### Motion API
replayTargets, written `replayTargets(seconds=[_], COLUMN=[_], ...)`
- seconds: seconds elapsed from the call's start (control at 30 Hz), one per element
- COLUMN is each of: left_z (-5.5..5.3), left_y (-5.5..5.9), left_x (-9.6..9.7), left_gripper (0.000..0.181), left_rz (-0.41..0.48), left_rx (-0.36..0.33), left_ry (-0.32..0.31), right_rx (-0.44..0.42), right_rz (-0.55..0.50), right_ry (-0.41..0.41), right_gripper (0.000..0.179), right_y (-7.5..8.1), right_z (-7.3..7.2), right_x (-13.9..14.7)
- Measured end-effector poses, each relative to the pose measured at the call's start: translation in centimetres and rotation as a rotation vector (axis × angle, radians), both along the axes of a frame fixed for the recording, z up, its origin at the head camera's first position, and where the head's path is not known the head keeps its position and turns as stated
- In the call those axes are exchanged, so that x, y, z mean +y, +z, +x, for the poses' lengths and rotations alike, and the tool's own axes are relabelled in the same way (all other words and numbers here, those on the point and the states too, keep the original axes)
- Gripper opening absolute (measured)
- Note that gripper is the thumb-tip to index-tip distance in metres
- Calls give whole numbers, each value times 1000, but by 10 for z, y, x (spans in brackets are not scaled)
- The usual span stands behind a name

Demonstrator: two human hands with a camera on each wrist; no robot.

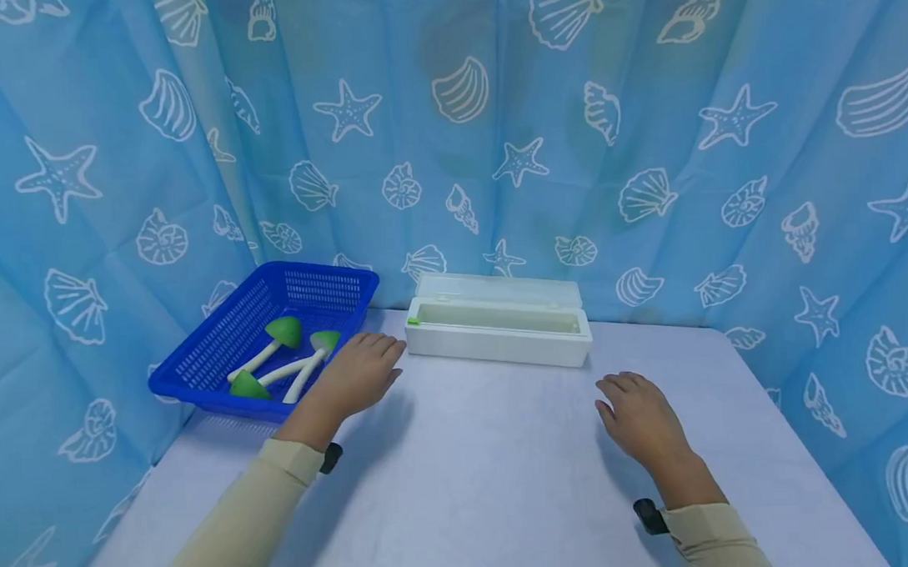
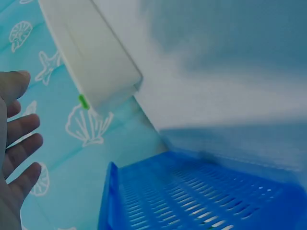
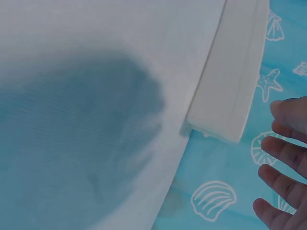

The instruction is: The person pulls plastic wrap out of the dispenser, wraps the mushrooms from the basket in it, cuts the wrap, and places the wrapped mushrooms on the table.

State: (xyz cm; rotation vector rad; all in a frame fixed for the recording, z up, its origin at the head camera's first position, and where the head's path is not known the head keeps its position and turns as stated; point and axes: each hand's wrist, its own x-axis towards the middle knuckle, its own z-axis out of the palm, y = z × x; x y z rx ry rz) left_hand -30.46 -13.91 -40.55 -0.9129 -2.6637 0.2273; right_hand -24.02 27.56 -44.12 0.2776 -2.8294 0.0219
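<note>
My left hand hovers beside the right side of a blue plastic basket, fingers relaxed and holding nothing. Inside the basket lie several mushroom-shaped pieces with green caps and white stems. Over the table's right part is my right hand, loosely spread and empty. Between the two hands, farther back, stands a long white box with its clear lid raised behind it. A small green tab marks the box's left end. The right wrist view shows the fingers apart from the box.
A white cloth covers the table. Blue curtains with white shell and starfish prints hang close behind the table and at both sides. The basket stands at the table's left edge, against the curtain.
</note>
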Motion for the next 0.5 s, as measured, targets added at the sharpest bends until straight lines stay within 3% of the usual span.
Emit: replayTargets(seconds=[0.17, 0.5], left_z=[-12, -49], left_y=[8, 17], left_x=[3, 17], left_gripper=[43, 28], left_rz=[-16, -60], left_rx=[-45, -141], left_ry=[42, 105], right_rx=[29, -61], right_rz=[-82, -179], right_ry=[25, -9], right_gripper=[31, 29], right_y=[1, 17], right_z=[-6, -29], right_x=[3, 18])
